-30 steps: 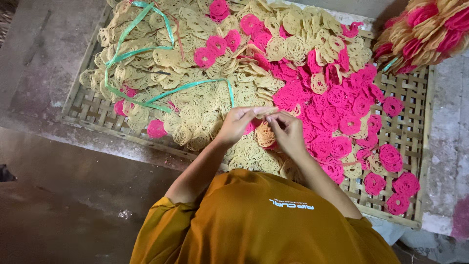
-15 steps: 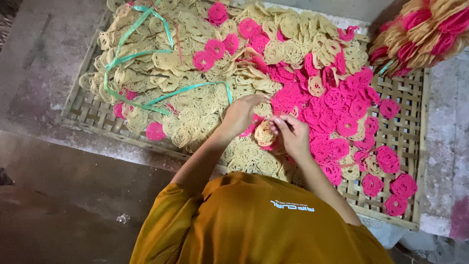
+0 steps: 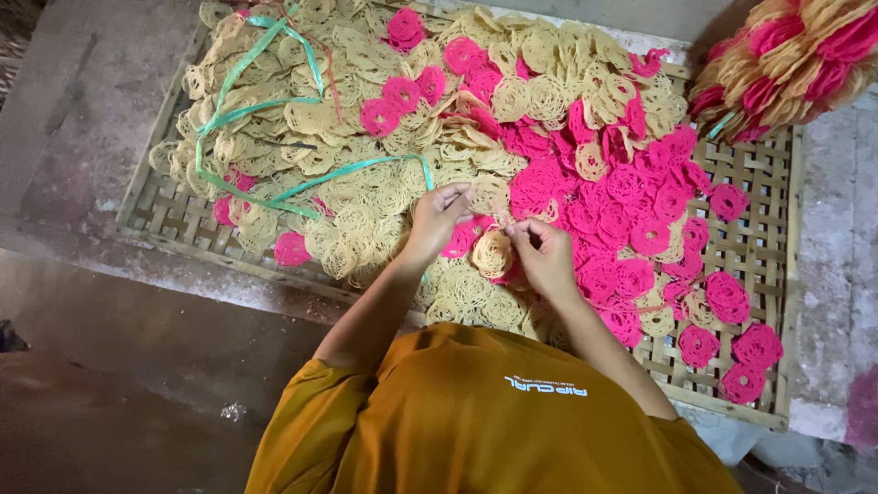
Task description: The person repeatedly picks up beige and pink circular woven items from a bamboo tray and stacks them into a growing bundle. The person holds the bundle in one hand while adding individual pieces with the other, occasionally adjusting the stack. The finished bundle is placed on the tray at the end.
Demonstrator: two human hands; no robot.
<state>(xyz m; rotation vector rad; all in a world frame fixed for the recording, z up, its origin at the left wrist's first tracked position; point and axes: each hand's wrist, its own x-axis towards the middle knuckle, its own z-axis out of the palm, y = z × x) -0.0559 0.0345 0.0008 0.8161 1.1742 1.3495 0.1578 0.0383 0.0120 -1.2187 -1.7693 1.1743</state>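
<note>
A flat woven bamboo tray (image 3: 768, 302) holds a heap of cream spiral crackers (image 3: 366, 119) on the left and pink spiral crackers (image 3: 631, 192) on the right. My left hand (image 3: 437, 218) hovers over the middle of the heap with its fingertips pinched together, right by the end of a green plastic strip (image 3: 274, 110). What it pinches is too small to tell. My right hand (image 3: 546, 253) is just to the right, fingers closed at the edge of a cream cracker (image 3: 492, 252) that lies between the two hands.
A tied bundle of cream and pink crackers (image 3: 791, 59) lies at the tray's far right corner. The tray rests on a grey concrete ledge (image 3: 73, 110); a darker wet floor (image 3: 137, 366) lies in front of it. My orange shirt (image 3: 485, 421) fills the bottom.
My left hand has moved up and away from my right hand, towards the end of the green strip. My right hand stays at the cream cracker.
</note>
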